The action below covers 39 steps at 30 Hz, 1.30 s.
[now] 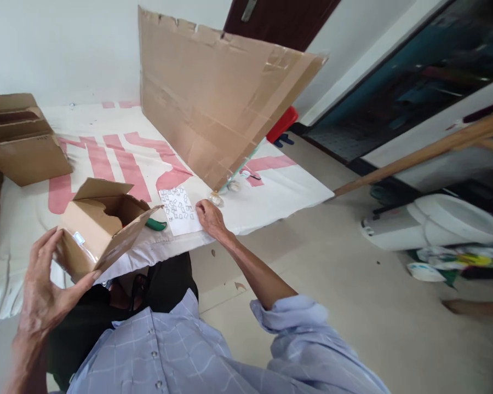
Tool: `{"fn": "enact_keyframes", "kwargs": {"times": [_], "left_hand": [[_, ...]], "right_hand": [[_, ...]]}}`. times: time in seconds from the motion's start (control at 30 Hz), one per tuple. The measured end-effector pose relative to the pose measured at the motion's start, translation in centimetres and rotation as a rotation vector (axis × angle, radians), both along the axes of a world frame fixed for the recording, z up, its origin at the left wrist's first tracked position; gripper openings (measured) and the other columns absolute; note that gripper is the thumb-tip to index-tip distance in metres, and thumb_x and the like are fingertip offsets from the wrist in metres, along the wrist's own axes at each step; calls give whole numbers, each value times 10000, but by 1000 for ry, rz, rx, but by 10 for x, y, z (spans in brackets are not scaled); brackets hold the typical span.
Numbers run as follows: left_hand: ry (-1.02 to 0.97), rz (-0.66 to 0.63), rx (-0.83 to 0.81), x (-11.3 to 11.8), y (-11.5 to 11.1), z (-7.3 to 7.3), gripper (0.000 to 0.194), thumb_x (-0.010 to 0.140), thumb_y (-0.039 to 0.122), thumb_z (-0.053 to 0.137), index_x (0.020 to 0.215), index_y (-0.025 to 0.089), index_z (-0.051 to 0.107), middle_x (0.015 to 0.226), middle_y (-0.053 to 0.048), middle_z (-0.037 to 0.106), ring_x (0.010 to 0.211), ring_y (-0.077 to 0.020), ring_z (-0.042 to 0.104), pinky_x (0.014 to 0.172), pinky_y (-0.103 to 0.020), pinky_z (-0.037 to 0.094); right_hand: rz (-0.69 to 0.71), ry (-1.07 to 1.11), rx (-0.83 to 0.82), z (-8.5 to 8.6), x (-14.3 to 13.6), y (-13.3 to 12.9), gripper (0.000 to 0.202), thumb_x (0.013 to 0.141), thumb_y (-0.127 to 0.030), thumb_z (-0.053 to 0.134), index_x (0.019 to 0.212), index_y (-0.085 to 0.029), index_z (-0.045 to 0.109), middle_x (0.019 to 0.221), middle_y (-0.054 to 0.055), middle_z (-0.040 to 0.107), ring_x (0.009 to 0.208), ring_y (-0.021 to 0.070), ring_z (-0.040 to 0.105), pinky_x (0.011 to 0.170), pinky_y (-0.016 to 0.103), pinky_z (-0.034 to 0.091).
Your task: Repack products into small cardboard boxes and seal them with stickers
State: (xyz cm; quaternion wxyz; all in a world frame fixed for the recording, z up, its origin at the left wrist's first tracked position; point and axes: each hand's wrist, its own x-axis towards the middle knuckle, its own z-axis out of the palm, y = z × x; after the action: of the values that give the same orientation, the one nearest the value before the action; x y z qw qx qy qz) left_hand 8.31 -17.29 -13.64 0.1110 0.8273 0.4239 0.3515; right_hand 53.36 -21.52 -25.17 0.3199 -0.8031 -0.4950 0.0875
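My left hand (pixel 51 287) grips the near end of a small cardboard box (pixel 92 230), thumb and fingers spread across its edges. The box lies tilted at the table's front edge with its flaps up; a bit of red shows inside. My right hand (pixel 210 219) is closed at the right edge of a white sheet (pixel 179 210) printed with small figures; whether it pinches anything is hidden. A green object (pixel 156 224) lies between box and sheet. Just beyond my right hand sits a small clear-wrapped item (pixel 216 198).
A large cardboard panel (pixel 213 93) stands upright on the cloth-covered table (pixel 296 189). Folded cardboard boxes (pixel 28 145) are at the left. Behind the panel is a red object (pixel 282 125). A wooden pole (pixel 419 156) and a white bucket (pixel 456 221) stand at the right.
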Motion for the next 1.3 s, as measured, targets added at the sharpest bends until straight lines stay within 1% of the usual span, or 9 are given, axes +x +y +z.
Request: {"fn": "enact_keyframes", "kwargs": {"times": [0.1,0.17,0.23,0.33,0.4,0.5,0.6,0.7,1.3], "left_hand": [[-18,-15,2,4,-6,-2,900,854,512,875,1641,360,467,1627,-127,549,1470,-440,598,1195,-639,555],[-18,-44,15,8,-8,-4,940,833,518,891,1644,316,459,1615,-170,548,1472,-435,588,1194,-653,538],[-4,-57,15,11,-9,-5,972,828,500,893,1660,300,434,1625,-191,537,1489,-440,563,1185,-669,520],[22,-46,8,17,-10,-6,1012,807,484,905,1672,292,416,1637,-204,528,1495,-450,543,1160,-671,512],[27,-34,-3,21,-13,-5,1030,788,489,915,1667,280,421,1634,-211,532,1488,-455,539,1145,-662,510],[28,-27,-32,27,-18,-3,1032,778,502,916,1657,261,433,1632,-218,533,1481,-459,531,1117,-648,515],[32,-18,-52,31,-21,-2,1004,785,511,900,1643,253,446,1626,-219,537,1470,-458,532,1090,-643,518],[39,-7,-47,34,-23,-2,987,787,502,894,1625,226,450,1619,-231,540,1462,-460,530,1073,-639,518],[63,6,-63,42,-30,2,965,766,465,886,1604,227,471,1606,-219,530,1424,-461,530,1057,-626,505]], "right_hand": [[64,6,241,43,-24,5,148,981,-269,491,928,-234,624,921,81,719,858,240,637,799,374,514],[211,-12,495,84,-52,6,148,1022,-305,555,988,-236,682,934,61,726,818,226,645,739,365,525],[408,-107,644,127,-88,4,136,1052,-283,599,1038,-252,730,970,55,734,827,220,658,754,380,548],[720,-273,706,175,-142,2,172,1068,-205,601,1056,-255,765,1008,73,739,954,248,684,858,431,580],[870,-405,669,189,-168,6,213,1066,-146,581,1042,-230,776,1002,82,732,962,245,651,867,423,570],[946,-624,539,190,-185,16,241,1057,-96,569,999,-200,778,999,92,722,958,245,583,851,402,522],[954,-803,422,184,-187,22,208,1052,-101,593,976,-182,769,1021,103,716,978,257,539,837,396,464],[947,-905,392,181,-187,22,199,1056,-108,599,972,-179,764,1003,103,704,968,258,519,814,385,423],[918,-931,465,174,-194,18,318,1092,-91,523,866,-175,731,889,89,683,887,239,497,778,369,407]]}}
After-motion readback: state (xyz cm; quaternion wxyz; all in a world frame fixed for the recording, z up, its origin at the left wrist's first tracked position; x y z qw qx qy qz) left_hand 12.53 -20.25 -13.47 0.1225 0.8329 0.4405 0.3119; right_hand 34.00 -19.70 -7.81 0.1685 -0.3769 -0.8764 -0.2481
